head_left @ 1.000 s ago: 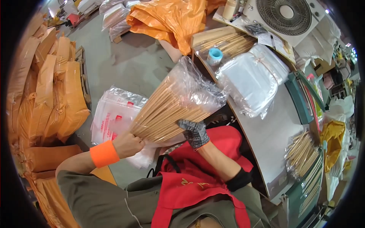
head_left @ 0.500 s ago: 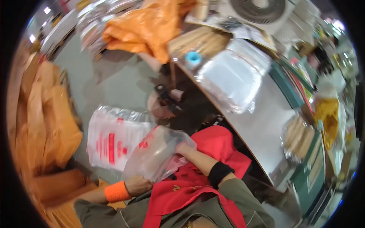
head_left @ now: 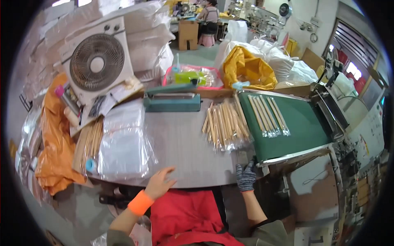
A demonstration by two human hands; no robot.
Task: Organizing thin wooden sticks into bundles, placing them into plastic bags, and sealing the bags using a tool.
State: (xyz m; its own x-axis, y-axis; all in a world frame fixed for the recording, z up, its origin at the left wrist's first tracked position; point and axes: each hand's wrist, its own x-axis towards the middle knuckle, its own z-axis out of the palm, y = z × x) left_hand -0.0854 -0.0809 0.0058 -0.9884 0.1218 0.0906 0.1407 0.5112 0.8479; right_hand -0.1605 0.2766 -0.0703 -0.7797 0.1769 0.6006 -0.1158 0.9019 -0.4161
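My left hand (head_left: 161, 183), with an orange wristband, hovers at the near edge of the grey table (head_left: 180, 139), fingers apart and holding nothing. Close to the belt's near corner is my right hand (head_left: 246, 177) in a grey striped glove, its fingers spread over the table edge. A stack of clear plastic bags (head_left: 123, 151) lies beyond my left hand. Beyond my right hand sits a pile of thin wooden sticks (head_left: 225, 125) in clear wrappers. More wrapped sticks (head_left: 262, 115) lie in a row on the green conveyor belt (head_left: 295, 141).
A teal bag sealer (head_left: 172, 102) stands at the table's back, before a pink-rimmed tray (head_left: 193, 77). At left are loose sticks (head_left: 93, 139), a blue roll (head_left: 91, 165), a fan (head_left: 97, 64) and an orange sheet (head_left: 57, 143). A yellow sack (head_left: 248, 69) stands behind; another person (head_left: 209, 15) sits far back.
My view has swung right and up from the floor to the table. The clear bag with red print that my hands were at is out of them, and both hands are apart.
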